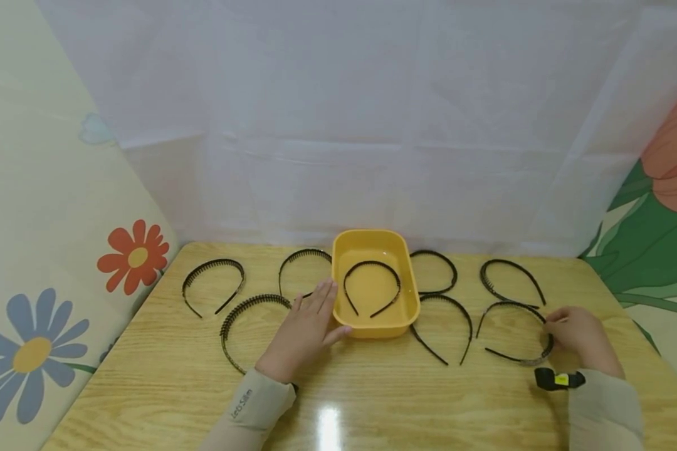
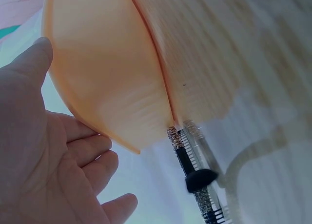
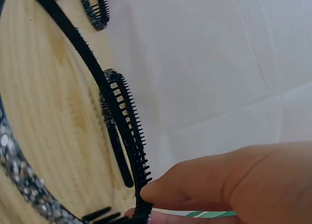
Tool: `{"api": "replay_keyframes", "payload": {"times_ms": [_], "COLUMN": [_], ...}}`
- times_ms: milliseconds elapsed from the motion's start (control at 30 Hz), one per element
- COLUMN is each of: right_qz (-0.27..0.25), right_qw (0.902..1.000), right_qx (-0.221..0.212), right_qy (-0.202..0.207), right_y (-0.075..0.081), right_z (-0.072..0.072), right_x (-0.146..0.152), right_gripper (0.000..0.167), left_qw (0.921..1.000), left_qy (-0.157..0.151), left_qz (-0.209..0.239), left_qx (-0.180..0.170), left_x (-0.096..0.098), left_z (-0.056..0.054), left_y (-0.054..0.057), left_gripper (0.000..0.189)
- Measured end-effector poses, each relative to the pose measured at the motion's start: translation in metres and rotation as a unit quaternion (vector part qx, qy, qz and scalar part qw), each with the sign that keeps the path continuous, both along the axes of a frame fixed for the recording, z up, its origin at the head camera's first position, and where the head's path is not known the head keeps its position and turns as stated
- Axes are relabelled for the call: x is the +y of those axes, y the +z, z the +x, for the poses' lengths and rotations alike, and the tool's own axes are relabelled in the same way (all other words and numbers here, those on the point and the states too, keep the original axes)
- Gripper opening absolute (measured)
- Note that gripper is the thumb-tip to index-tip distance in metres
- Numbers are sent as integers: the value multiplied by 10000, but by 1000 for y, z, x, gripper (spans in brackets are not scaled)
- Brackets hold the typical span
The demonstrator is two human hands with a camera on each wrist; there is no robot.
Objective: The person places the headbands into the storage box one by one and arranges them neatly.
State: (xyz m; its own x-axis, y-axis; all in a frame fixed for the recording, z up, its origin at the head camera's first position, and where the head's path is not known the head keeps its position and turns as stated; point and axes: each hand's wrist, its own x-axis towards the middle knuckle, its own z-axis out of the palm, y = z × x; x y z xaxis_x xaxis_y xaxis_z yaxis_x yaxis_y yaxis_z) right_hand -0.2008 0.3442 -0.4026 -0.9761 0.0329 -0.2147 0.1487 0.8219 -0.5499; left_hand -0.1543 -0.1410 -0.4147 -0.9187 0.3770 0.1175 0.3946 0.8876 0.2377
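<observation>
A yellow plastic bin (image 1: 375, 330) stands at the middle of the table, with one black headband (image 1: 399, 285) lying inside. My left hand (image 1: 304, 332) rests against the bin's left side, thumb near the front corner; in the left wrist view its fingers (image 2: 90, 148) touch the rim, mostly extended. On the right, my right hand (image 1: 581, 335) pinches the edge of a black headband (image 1: 508, 303) between thumb and fingers. That headband has a glittery silver stretch (image 3: 24, 168) and comb teeth, seen close up in the right wrist view.
Right of the bin lie more black headbands, one behind the held one (image 1: 513, 263), others nearer the bin (image 1: 456, 275) (image 1: 468, 319). To the left are a toothed headband (image 1: 214, 261), one partly behind the bin (image 1: 304, 252), and a larger one (image 1: 225, 332) by my left wrist. A white sheet (image 1: 361, 125) hangs behind.
</observation>
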Motion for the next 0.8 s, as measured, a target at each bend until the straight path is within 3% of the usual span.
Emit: {"api": "replay_keyframes", "payload": {"times_ms": [500, 800], "right_qz": [-177, -97], "right_qw": [9977, 9925], "right_qx": [647, 1211], "right_qy": [-65, -156], "right_y": [16, 19], "right_z": [6, 11], "right_x": [-14, -23], "right_gripper": [34, 36], "left_qw": [10000, 9998], "left_qy": [-15, -48], "left_qz": [16, -16], "left_qx": [-4, 171], "left_x": [0, -1], "left_z": [0, 0], "left_y": [-1, -3], "left_gripper": [89, 89]}}
